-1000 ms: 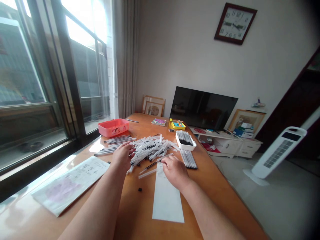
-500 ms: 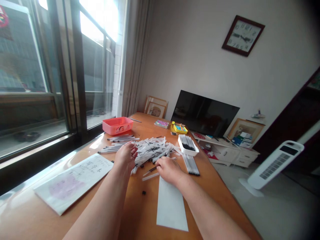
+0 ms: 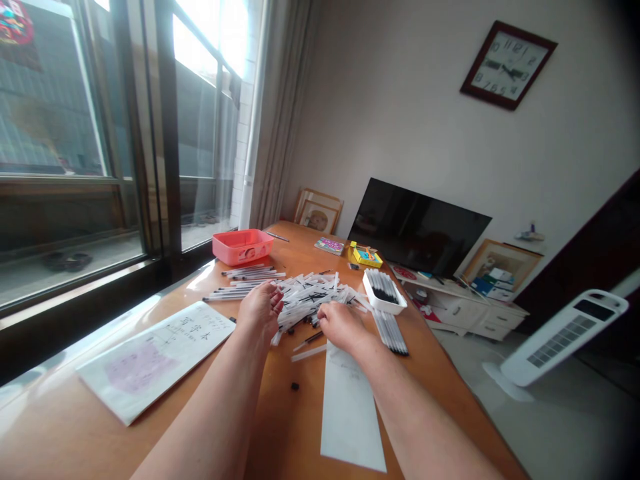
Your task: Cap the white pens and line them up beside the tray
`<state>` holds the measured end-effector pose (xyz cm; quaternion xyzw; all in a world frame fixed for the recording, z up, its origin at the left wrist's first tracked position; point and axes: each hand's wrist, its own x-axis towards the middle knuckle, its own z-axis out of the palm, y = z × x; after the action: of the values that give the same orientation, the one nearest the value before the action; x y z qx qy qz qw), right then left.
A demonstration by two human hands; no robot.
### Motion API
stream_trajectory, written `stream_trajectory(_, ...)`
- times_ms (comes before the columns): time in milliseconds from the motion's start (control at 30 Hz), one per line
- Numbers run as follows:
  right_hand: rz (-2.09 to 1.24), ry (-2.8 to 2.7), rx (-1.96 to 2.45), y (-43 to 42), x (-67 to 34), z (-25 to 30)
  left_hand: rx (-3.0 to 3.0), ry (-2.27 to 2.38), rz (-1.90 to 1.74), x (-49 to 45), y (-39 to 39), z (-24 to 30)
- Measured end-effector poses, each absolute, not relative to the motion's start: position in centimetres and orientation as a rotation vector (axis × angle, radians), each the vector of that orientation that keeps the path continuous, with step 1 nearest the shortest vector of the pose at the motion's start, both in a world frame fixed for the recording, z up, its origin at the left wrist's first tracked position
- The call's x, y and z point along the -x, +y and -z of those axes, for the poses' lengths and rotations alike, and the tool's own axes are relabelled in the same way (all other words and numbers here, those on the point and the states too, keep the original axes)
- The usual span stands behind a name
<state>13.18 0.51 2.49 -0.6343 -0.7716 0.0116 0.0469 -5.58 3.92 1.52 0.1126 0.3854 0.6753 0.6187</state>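
Observation:
A loose pile of clear-white pen barrels and black refills (image 3: 313,291) lies in the middle of the table. At its left edge is my left hand (image 3: 259,311), palm turned toward the pile, with fingers loosely bent and apart; I see nothing in it. My right hand (image 3: 341,325) is closed at the pile's near right side, over the far end of a white paper strip (image 3: 350,413). Whatever its fingers grip is hidden. Between the hands lie a black refill (image 3: 309,341) and a single clear barrel (image 3: 309,353). Closer to me sits a small black cap (image 3: 295,386).
A white tray (image 3: 396,308) of pens stands right of the pile, with a row of pens (image 3: 390,331) beside it. More pens (image 3: 235,291) lie left, near a red basket (image 3: 243,247). A writing booklet (image 3: 160,360) rests at left; a yellow box (image 3: 367,257) is farther back.
The view has shifted slightly, so everything sits a little farther right. Both hands keep nearly the same places by the pile, and the right one stays closed.

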Motion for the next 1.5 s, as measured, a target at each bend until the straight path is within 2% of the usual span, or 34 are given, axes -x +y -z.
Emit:
stream_trajectory(767, -0.272, -2.740, 1.659, 1.1, -13.4, -3.1, -0.374, 0.988, -1.507, 4.9, 3.2, -2.1)
stream_trajectory(967, -0.324, -2.712, 1.648, 0.4, -14.6, -3.4, -0.643, 1.127, -1.475, 3.9, 2.9, -1.2)
stream_trajectory(1167, -0.305, -2.679, 1.663, -0.9, -16.0, -3.2, -1.347, 1.425, -1.314, 3.0, 2.2, 0.4)
stream_trajectory(1500, -0.083, -2.618, 1.686, -1.8, -15.1, -3.6, -1.513, 1.420, -1.306, 3.0, 2.5, 0.3)
